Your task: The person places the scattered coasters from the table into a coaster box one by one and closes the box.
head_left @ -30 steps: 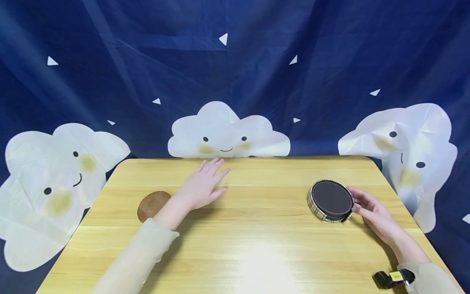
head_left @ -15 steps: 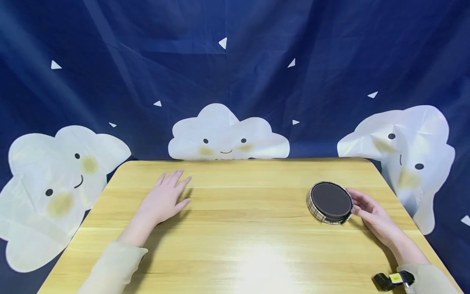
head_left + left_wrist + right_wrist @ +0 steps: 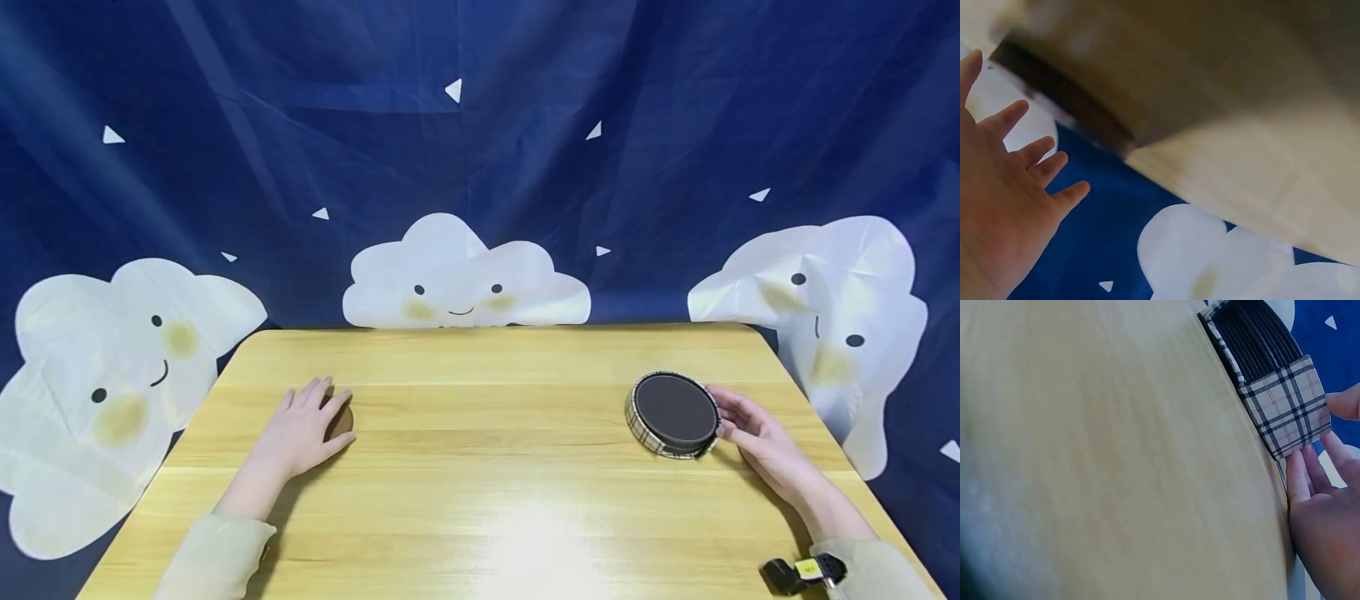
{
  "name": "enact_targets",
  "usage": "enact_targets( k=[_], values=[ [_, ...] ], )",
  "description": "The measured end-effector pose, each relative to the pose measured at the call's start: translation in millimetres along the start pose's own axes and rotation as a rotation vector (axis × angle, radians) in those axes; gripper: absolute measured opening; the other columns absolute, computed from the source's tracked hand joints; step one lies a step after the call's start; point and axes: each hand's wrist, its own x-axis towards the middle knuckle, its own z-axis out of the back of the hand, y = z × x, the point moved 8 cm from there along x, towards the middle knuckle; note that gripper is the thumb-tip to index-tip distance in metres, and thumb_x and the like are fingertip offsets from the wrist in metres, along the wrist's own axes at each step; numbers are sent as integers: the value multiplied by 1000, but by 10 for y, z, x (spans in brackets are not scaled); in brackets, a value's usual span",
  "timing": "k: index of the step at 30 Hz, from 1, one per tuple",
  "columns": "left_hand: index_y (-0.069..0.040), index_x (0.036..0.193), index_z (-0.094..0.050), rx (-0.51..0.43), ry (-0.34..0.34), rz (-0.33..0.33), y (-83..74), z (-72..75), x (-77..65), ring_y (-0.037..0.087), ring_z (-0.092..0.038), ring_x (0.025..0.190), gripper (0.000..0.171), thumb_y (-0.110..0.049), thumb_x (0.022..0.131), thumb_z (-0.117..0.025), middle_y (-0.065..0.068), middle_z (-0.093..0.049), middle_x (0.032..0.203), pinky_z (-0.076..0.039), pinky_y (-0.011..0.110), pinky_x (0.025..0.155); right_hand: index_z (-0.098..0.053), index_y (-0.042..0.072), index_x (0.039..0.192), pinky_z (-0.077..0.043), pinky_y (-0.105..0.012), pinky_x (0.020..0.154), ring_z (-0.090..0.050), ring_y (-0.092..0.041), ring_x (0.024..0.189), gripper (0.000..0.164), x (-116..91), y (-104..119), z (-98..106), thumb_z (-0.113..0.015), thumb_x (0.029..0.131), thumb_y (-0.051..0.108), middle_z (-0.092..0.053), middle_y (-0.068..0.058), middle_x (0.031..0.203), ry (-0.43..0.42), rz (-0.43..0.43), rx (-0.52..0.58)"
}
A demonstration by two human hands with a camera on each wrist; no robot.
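Fingers spread, my left hand (image 3: 300, 433) hovers over a round brown leather coaster (image 3: 340, 421) on the left of the table. Most of the coaster is hidden beneath the hand. The left wrist view shows a blurred dark edge of the coaster (image 3: 1066, 94) just beyond the fingertips. On the right side, my right hand (image 3: 768, 437) holds the side of a round plaid coaster holder (image 3: 652, 433), with thumb and fingers against its wall. A stack of black coasters (image 3: 1254, 337) shows through the holder's cut-out, and the top one lies flat.
The light wood tabletop (image 3: 480, 467) stretches between the two hands. Behind its far edge hangs a dark blue curtain (image 3: 525, 167) printed with white clouds. A small black device with a yellow label (image 3: 808, 569) sits at the right sleeve.
My left hand has swung left and come back towards me from the table's middle, now covering much of the brown coaster. The right hand and the holder have stayed put.
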Motion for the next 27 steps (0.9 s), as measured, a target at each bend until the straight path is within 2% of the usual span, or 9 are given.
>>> enact_targets(
  k=[4, 9, 12, 27],
  values=[
    [-9, 150, -58, -26, 4, 16, 43, -83, -51, 53, -49, 142, 68, -51, 98, -68, 32, -51, 152, -42, 72, 108, -55, 12, 151, -49, -12, 100, -63, -1, 123, 64, 2, 12, -9, -38, 100, -22, -66, 10, 143, 1, 4, 2],
    [-9, 150, -57, -73, -22, 19, 64, -111, -92, 54, -53, 137, 69, -51, 97, -70, 32, -53, 149, -47, 72, 100, -54, 12, 151, -49, -12, 100, -63, -1, 124, 63, 6, 24, -21, -38, 100, -22, -65, 10, 144, 4, 5, 3],
    [-9, 152, -54, -71, -7, 20, 67, -124, -95, 53, -53, 138, 72, -54, 97, -69, 32, -52, 150, -48, 72, 98, -54, 12, 151, -49, -12, 100, -63, 0, 124, 63, 6, 30, -23, -38, 100, -22, -65, 10, 144, 4, 8, 2],
    [-11, 153, -55, -89, 13, 22, 128, -144, -51, 52, -54, 137, 75, -57, 95, -69, 31, -53, 151, -48, 71, 97, -54, 12, 151, -49, -12, 99, -63, 0, 124, 63, -1, 5, -1, -38, 100, -22, -65, 10, 143, -6, 3, 0]
  ],
)
